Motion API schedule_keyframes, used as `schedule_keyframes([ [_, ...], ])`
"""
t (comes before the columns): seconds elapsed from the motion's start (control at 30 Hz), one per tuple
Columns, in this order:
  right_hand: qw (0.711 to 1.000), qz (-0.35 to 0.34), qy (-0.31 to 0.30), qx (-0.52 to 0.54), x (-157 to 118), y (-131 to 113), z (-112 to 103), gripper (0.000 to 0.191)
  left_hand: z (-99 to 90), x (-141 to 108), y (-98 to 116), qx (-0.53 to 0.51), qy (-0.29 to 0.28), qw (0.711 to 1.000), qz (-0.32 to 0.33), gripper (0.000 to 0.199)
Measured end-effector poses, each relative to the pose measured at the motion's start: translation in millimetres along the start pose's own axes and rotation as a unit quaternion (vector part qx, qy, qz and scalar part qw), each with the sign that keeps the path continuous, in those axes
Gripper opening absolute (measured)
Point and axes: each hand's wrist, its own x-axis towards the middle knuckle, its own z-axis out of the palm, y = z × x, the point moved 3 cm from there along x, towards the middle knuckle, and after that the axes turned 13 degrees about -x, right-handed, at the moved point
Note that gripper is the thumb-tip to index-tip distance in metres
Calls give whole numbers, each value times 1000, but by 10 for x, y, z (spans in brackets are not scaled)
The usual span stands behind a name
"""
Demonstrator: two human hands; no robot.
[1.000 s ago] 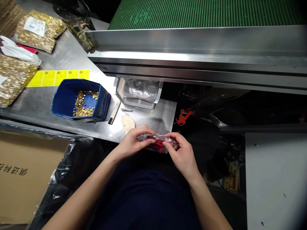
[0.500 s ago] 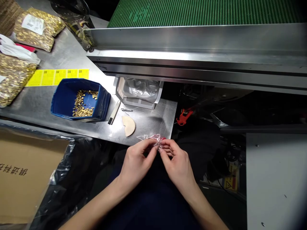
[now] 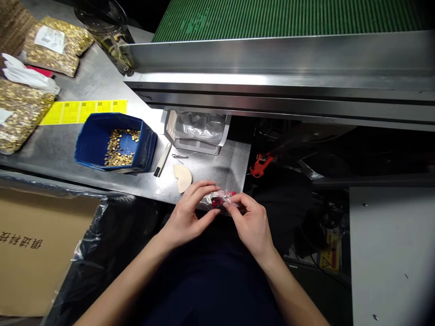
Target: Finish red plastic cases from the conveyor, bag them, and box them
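Just past the front edge of the metal table, both hands are at a small clear plastic bag (image 3: 208, 198) with a red item (image 3: 217, 201) inside; its exact kind is too small to make out. My left hand (image 3: 186, 215) curves around the bag's left side, fingers over the far side and thumb along the near side. Thumb and fingertips of my right hand (image 3: 249, 222) pinch the bag's right end. Beyond the left hand, a pale flat rounded piece (image 3: 183, 178) with a notch lies on the table, beside small tweezers-like metal pieces (image 3: 179, 156) and a white-and-black cutter-like tool (image 3: 162, 160).
A blue bin (image 3: 91, 149) holds small brass-coloured parts. Behind the pale piece stands a grey tray (image 3: 199, 146) of clear bags. Bags of gold parts (image 3: 23, 108) lie at far left, near a yellow label strip (image 3: 71, 112). A metal conveyor rail (image 3: 272, 83) crosses above.
My left hand has spread from a fingertip pinch to a wider hold around the bag. The red item shows more plainly now. The right hand keeps its pinch.
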Motion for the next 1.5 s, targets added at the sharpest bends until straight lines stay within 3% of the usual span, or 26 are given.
schedule_keyframes([
  [0.07,996,41,-38,72,26,79,0,17,22,15,-156,-7,-72,997,0,80],
  [0.1,991,55,-59,105,36,118,-6,19,47,15,-223,-20,-102,994,-12,83],
  [0.17,984,66,-86,143,50,177,-52,22,101,14,-304,-52,-132,988,-55,71],
  [0.27,991,50,-88,92,51,195,-216,19,140,40,-296,-136,-140,970,-145,61],
  [0.4,989,-30,-142,-26,2,71,-412,13,103,84,-204,-323,-195,896,-233,54],
  [0.57,939,-175,-291,-58,-176,-127,-410,16,188,-126,-226,-418,-319,774,-352,48],
  [0.63,907,-225,-348,-71,-285,-160,-359,16,281,-237,-229,-405,-366,766,-339,45],
  [0.67,894,-241,-372,-73,-339,-162,-333,15,313,-271,-231,-379,-371,788,-313,43],
  [0.77,879,-242,-407,-51,-469,-113,-285,14,244,-304,-231,-276,-282,891,-224,37],
  [0.83,886,-211,-413,-22,-526,-42,-280,14,82,-350,-202,-282,-222,910,-205,43],
  [0.87,890,-192,-414,-8,-548,1,-280,14,1,-395,-176,-309,-225,901,-207,51],
  [0.93,899,-148,-412,14,-583,94,-274,13,-122,-528,-109,-343,-284,869,-216,78],
  [1.0,908,-100,-405,33,-601,183,-257,11,-181,-667,-77,-291,-311,875,-231,92],
  [1.1,915,-54,-396,60,-594,251,-230,14,-150,-774,-92,-236,-249,909,-235,79],
  [1.33,938,-116,-299,132,-463,26,-322,19,89,-611,-166,-319,-165,897,-256,64],
  [1.4,949,-125,-232,170,-412,-61,-331,14,217,-559,-168,-352,-122,881,-293,59],
  [1.5,969,-122,-126,176,-348,-166,-308,9,466,-540,-159,-442,-85,807,-381,60],
])
